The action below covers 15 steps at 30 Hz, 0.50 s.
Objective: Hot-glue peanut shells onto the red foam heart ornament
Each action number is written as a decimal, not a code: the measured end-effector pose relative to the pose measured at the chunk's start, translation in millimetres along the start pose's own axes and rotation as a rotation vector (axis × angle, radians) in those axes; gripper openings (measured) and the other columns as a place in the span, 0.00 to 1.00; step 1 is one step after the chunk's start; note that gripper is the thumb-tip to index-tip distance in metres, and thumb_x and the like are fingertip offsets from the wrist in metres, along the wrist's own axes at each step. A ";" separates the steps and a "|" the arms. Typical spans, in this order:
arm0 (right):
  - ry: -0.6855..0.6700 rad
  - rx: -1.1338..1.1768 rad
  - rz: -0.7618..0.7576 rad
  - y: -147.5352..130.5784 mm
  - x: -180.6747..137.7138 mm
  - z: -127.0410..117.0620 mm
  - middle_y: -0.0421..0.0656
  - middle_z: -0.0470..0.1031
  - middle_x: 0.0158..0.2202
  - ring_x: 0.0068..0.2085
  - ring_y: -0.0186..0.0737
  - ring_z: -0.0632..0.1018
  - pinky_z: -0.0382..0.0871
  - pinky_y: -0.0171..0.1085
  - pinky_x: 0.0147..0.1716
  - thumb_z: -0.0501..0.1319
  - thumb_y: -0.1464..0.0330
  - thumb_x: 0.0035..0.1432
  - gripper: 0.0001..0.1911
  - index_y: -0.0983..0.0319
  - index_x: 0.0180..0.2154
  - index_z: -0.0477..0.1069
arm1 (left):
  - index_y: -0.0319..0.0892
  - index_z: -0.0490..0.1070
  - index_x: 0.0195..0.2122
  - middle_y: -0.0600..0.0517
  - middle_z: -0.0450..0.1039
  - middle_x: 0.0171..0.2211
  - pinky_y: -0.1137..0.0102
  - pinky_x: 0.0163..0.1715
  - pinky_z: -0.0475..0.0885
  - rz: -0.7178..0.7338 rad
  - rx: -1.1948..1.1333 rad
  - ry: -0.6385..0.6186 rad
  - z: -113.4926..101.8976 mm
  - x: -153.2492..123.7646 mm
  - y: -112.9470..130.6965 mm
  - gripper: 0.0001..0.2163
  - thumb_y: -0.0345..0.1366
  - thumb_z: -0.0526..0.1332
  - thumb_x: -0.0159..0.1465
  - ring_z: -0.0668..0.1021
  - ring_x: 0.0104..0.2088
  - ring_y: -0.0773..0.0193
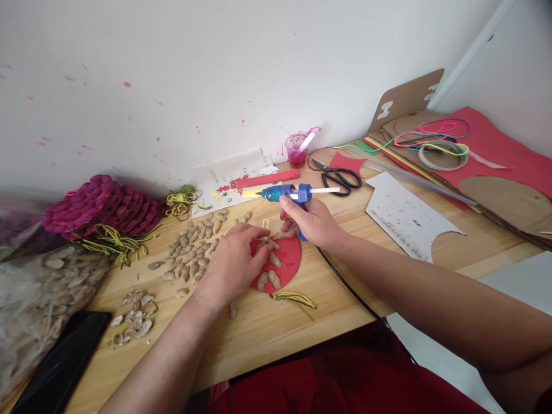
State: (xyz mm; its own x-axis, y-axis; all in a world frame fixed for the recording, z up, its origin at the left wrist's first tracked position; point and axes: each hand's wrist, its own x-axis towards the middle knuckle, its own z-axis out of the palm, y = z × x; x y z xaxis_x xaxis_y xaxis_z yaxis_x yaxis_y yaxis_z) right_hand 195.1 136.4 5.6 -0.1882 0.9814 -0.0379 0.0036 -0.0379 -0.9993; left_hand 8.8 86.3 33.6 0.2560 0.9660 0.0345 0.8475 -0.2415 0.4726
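A red disc (294, 263) lies flat on a wooden table (336, 322) in front of the person, with a few peanuts (275, 260) on its face, a yellow loop (266, 223) at its far edge and a yellow-green tassel (297, 298) at its near edge. Above the disc's far right edge, the right hand (317, 223) has its fingers wrapped round the handle of a blue glue gun (278, 194), nozzle pointing left, a white glue stick (326, 190) poking out of the back. The left hand (233, 259) covers the disc's left side, fingers bent over the peanuts; whether they pinch one cannot be told. The glue gun looks light and stiff, best held by its handle, well clear of the nozzle, which may be hot; its black cord (347, 283), trailing to the right of the disc, could tug. The disc seems thin and light, easiest to steady by its rim, and the peanuts dry, rough and likely to crack if squeezed hard. The right hand masks most of the handle and any trigger, the left hides part of the disc, and a bag of peanuts (43, 305), far left of the disc, is cut off by the view's edge
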 end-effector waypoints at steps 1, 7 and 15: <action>-0.001 0.003 -0.004 0.6 0.1 0.0 0.42 0.74 0.32 0.27 0.37 0.80 0.80 0.33 0.22 0.62 0.41 0.57 0.28 0.61 0.32 0.72 | 0.44 0.80 0.47 0.48 0.78 0.44 0.62 0.48 0.74 -0.004 -0.001 0.004 0.3 1.1 1.0 0.12 0.37 0.61 0.65 0.79 0.44 0.56; -0.012 0.026 -0.016 5.4 2.8 -0.6 0.42 0.74 0.32 0.28 0.37 0.81 0.80 0.34 0.23 0.61 0.42 0.58 0.28 0.62 0.32 0.72 | 0.44 0.82 0.43 0.49 0.80 0.42 0.63 0.48 0.73 -0.046 0.074 -0.002 -0.5 12.2 9.7 0.11 0.34 0.60 0.66 0.80 0.42 0.56; -0.005 0.043 0.008 2.5 2.0 0.1 0.42 0.75 0.31 0.29 0.37 0.80 0.80 0.34 0.23 0.62 0.42 0.57 0.27 0.62 0.32 0.72 | 0.47 0.84 0.40 0.49 0.80 0.39 0.63 0.42 0.72 -0.063 0.193 -0.055 0.5 23.8 22.3 0.11 0.37 0.60 0.65 0.79 0.37 0.56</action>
State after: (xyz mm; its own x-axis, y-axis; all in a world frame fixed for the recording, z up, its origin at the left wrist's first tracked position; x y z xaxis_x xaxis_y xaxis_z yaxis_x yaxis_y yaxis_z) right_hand 194.7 138.3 3.0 -0.1937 0.9800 -0.0458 -0.0366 -0.0539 -0.9979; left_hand 34.0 103.8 44.6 0.2203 0.9746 -0.0402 0.9346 -0.1991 0.2947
